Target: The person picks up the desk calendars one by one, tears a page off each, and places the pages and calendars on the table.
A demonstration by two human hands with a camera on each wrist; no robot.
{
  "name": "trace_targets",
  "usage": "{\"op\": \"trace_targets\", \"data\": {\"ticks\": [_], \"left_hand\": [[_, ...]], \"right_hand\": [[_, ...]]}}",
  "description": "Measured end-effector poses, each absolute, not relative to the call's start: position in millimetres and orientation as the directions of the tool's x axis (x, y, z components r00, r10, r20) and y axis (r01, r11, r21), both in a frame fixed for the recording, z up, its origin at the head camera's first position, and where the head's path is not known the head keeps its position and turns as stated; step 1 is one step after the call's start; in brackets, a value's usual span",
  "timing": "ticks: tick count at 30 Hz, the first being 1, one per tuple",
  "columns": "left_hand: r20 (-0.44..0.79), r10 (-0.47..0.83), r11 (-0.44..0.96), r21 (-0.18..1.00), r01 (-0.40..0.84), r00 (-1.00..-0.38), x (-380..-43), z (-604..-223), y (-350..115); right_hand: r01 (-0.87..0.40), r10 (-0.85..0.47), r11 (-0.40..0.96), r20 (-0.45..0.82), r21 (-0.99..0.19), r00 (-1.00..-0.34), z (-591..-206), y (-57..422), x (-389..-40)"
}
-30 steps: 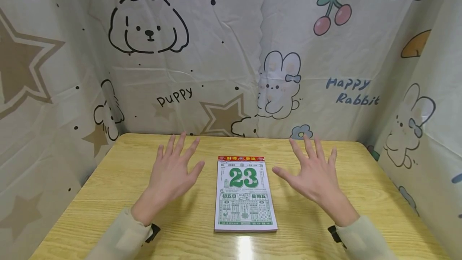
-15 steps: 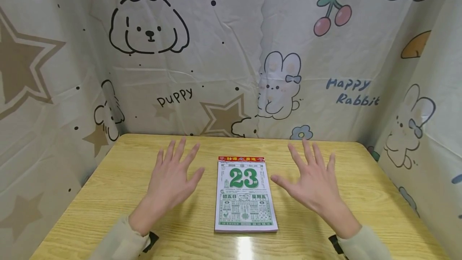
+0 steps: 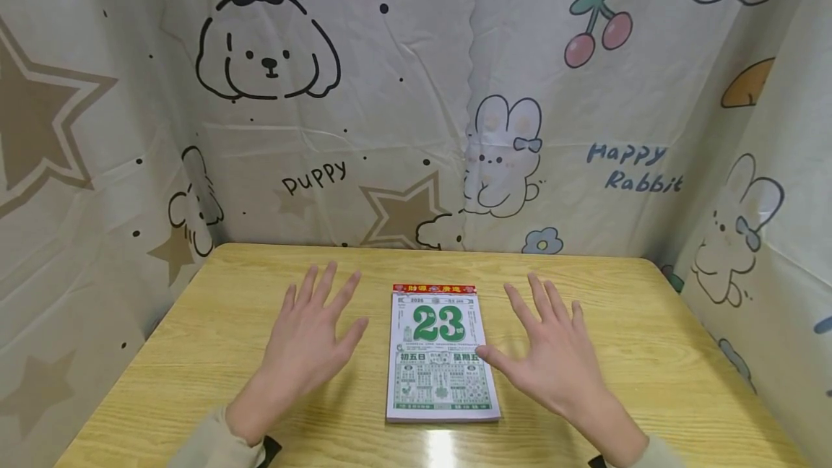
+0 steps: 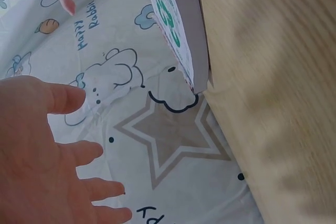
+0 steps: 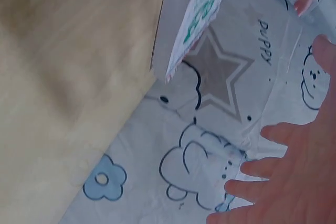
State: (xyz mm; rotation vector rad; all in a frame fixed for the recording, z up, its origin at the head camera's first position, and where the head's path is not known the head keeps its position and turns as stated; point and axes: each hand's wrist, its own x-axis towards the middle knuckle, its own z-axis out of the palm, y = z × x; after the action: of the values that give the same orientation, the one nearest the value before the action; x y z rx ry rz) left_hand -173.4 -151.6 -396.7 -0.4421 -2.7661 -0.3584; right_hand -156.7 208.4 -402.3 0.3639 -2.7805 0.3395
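Note:
A thick tear-off calendar (image 3: 438,360) lies flat on the wooden table, its red top strip at the far end and a large green 23 on its page. To its left my left hand (image 3: 305,338) hovers above the table with fingers spread, holding nothing. My right hand (image 3: 555,360) is also spread and raised, on the right side; from the head view its thumb tip overlaps the calendar's right edge. Both wrist views show a gap between hand and calendar. In the left wrist view the calendar's thick side (image 4: 191,24) faces the camera.
The light wooden table (image 3: 260,273) reaches back to a patterned curtain (image 3: 403,92) with puppy, star and rabbit drawings. More curtain hangs along the left and right sides. A dark band (image 3: 269,450) shows at my left wrist.
Both hands have drawn slightly back toward me. The right hand has also shifted left, nearer the calendar. The calendar has stayed in place on the table.

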Motion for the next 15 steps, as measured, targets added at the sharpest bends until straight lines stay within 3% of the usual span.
{"op": "trace_targets", "data": {"ticks": [15], "left_hand": [[0.301, 0.289, 0.893, 0.259, 0.369, -0.909, -167.8, -416.5, -143.8]], "right_hand": [[-0.306, -0.238, 0.901, 0.241, -0.306, -0.941, -422.9, 174.4, -137.0]]}}
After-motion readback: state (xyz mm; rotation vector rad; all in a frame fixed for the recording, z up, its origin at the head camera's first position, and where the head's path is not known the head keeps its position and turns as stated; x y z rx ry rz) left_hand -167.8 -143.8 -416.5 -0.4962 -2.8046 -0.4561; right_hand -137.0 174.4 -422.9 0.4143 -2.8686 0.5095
